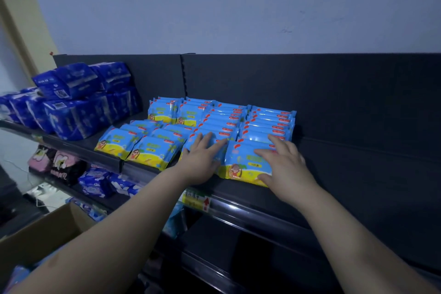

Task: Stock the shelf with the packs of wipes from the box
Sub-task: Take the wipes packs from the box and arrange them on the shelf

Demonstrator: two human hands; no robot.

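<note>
Blue-and-yellow packs of wipes [241,122] stand in four rows on the dark shelf [346,174], running from its back panel toward the front edge. Your right hand [286,169] lies on the front pack [241,161] of the right-most row, close to the shelf's front edge. Its fingers [265,153] are spread wide and fairly straight across the pack's upper face, and the thumb sits against the pack's lower right corner. Your left hand [201,162] rests on the neighbouring front pack [221,153] just to the left, fingers straight and fanned over its top so that most of that pack is hidden. The two front packs touch side by side.

Dark blue packs [71,107] are piled at the shelf's left end. A yellow price label [196,200] hangs on the front rail below your left wrist. The cardboard box [47,229] sits low at the left, under your left forearm.
</note>
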